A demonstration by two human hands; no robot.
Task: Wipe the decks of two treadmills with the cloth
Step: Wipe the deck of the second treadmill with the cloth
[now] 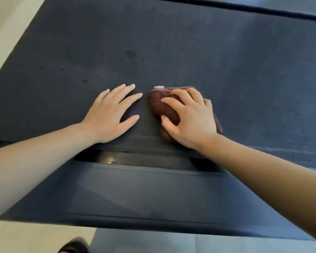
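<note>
The right hand point(192, 117), just right of the middle of the frame, lies on top of a bunched brown cloth point(162, 106) with its fingers bent and its thumb dug into the folds, gripping it and pressing it down onto the treadmill deck point(171, 42). The cloth shows mostly to the left of and above the hand, with a strip of it showing past the hand's right edge, and a small white tag point(159, 87) sticks out at its upper edge. Just beside it to the left, not touching it, the left hand point(109, 115) rests palm down on the deck, fingers straight and spread, holding nothing. Both bare forearms come in from the lower corners of the frame. The dark, matte deck fills the upper two thirds of the picture and bears a few darker spots point(130, 52) up and to the left of the hands. Below the hands the deck ends at a narrow gap point(108, 158) where a shiny surface shows, and below that lies a smooth dark end cover point(144, 194). A dark side rail point(244, 6) runs along the upper right. Pale floor point(11, 30) shows at the upper left and along the bottom, where the toe of a dark shoe point(73, 246) is in view.
</note>
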